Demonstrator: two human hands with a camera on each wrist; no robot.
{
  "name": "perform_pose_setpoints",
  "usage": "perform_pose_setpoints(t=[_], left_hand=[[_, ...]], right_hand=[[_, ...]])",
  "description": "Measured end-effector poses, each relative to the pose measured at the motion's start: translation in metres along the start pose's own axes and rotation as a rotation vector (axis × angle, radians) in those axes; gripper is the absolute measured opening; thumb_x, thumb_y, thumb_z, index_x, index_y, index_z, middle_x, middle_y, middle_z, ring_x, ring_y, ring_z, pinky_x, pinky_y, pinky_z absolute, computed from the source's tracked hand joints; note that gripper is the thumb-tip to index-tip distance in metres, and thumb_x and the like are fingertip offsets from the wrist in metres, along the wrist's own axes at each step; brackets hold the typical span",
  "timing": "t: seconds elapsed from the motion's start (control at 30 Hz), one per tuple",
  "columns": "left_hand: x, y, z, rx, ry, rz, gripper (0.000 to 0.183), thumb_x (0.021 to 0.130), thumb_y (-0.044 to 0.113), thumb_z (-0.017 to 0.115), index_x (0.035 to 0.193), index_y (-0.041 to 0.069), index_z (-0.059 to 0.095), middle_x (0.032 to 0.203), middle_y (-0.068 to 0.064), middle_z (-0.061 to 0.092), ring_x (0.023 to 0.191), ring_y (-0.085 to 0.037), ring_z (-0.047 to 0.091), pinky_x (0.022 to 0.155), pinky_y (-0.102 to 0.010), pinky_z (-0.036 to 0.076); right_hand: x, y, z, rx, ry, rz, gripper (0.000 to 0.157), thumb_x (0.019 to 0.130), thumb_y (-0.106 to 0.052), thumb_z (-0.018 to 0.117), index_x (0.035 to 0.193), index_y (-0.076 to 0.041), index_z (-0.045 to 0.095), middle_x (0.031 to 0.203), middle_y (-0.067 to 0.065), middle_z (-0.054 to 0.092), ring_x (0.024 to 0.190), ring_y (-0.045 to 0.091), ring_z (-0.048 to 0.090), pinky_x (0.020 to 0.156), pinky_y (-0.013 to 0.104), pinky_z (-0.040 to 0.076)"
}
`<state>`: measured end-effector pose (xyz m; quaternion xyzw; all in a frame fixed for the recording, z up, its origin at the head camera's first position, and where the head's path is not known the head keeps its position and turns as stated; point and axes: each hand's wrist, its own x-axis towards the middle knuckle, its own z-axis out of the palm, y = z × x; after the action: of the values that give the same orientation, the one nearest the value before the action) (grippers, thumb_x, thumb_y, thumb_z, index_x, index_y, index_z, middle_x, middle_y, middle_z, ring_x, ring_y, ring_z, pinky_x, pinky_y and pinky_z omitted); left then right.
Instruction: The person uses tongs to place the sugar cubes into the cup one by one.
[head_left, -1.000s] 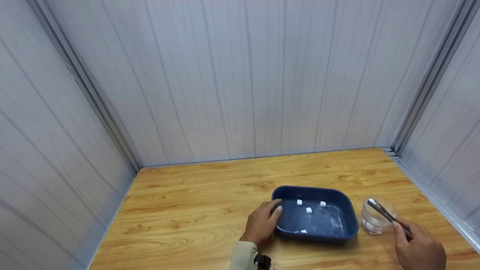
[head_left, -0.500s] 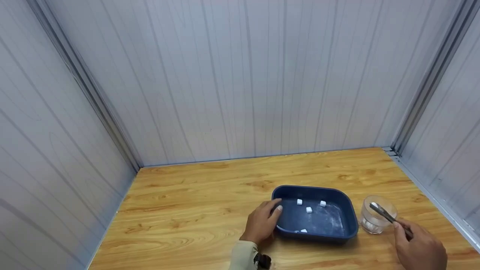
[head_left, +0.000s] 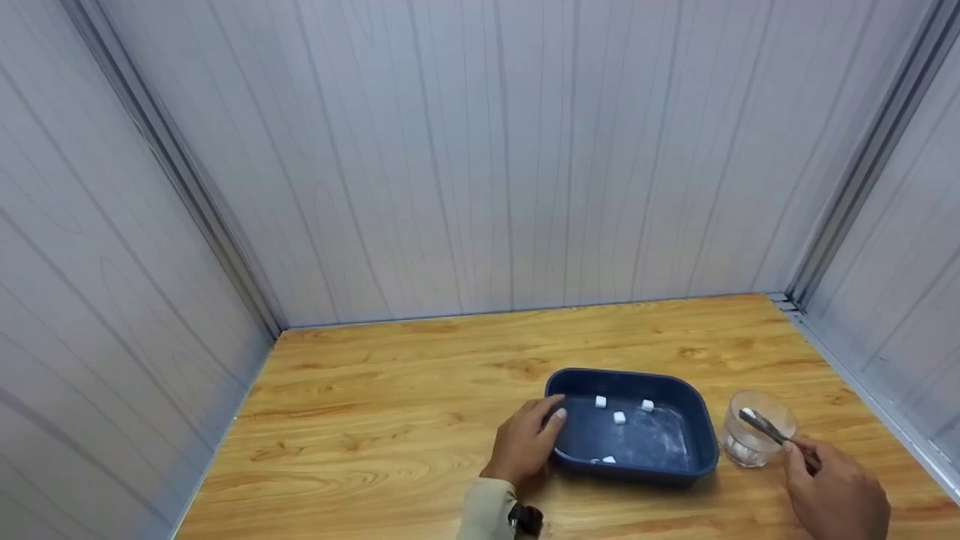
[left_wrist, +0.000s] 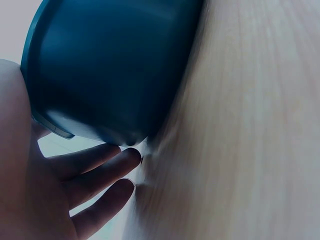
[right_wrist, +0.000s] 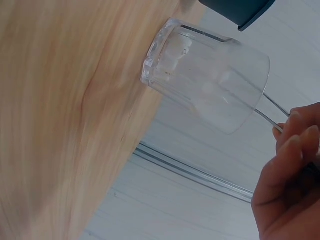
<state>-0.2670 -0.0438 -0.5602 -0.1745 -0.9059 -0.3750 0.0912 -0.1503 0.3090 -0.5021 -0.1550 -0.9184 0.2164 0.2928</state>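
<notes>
A dark blue rectangular dish (head_left: 637,472) sits on the table, holding several small white cubes (head_left: 619,418). My left hand (head_left: 523,442) holds its left rim, thumb over the edge; in the left wrist view several fingers (left_wrist: 107,175) extend beside the outer wall (left_wrist: 110,70). Right of the dish stands a clear glass (right_wrist: 205,75) with white pieces (head_left: 741,453) at the bottom. My right hand (head_left: 836,487) pinches metal tweezers (head_left: 769,430), whose tips reach into the glass mouth. A white piece (head_left: 748,412) shows at those tips.
The wood-grain table (head_left: 360,405) is enclosed by pale panel walls (head_left: 465,165) at the back and both sides. A metal rail (head_left: 877,405) runs along its right edge, close to my right hand.
The tweezers' tips have shifted slightly right over the glass mouth, and their prongs look closer together. My left hand and the dish keep their places; the head view has shifted slightly.
</notes>
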Motion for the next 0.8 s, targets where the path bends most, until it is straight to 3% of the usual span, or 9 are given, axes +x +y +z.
perform_pose_setpoints(t=[0.33,0.8], left_hand=[[0.0009,-0.0013,0.0011,0.007,-0.012,-0.014,0.045,0.095,0.055,0.035,0.131,0.034,0.052,0.122,0.012,0.055,0.112,-0.011,0.052,0.092,-0.039,0.043],[0.0006,-0.0003,0.0004,0.026,-0.013,-0.003,0.046,0.095,0.055,0.035,0.131,0.033,0.053,0.122,0.011,0.055,0.112,-0.011,0.052,0.092,-0.039,0.043]], right_hand=[[0.0015,-0.0019,-0.0006,-0.006,-0.076,0.055,0.026,0.086,-0.021,0.062,0.098,0.000,0.069,0.085,0.018,0.068,0.072,0.038,0.063,0.053,0.050,0.046],[-0.0016,-0.0014,0.0001,0.026,-0.064,0.076,0.027,0.085,-0.023,0.063,0.101,-0.003,0.069,0.087,0.017,0.068,0.071,0.038,0.064,0.052,0.050,0.045]])
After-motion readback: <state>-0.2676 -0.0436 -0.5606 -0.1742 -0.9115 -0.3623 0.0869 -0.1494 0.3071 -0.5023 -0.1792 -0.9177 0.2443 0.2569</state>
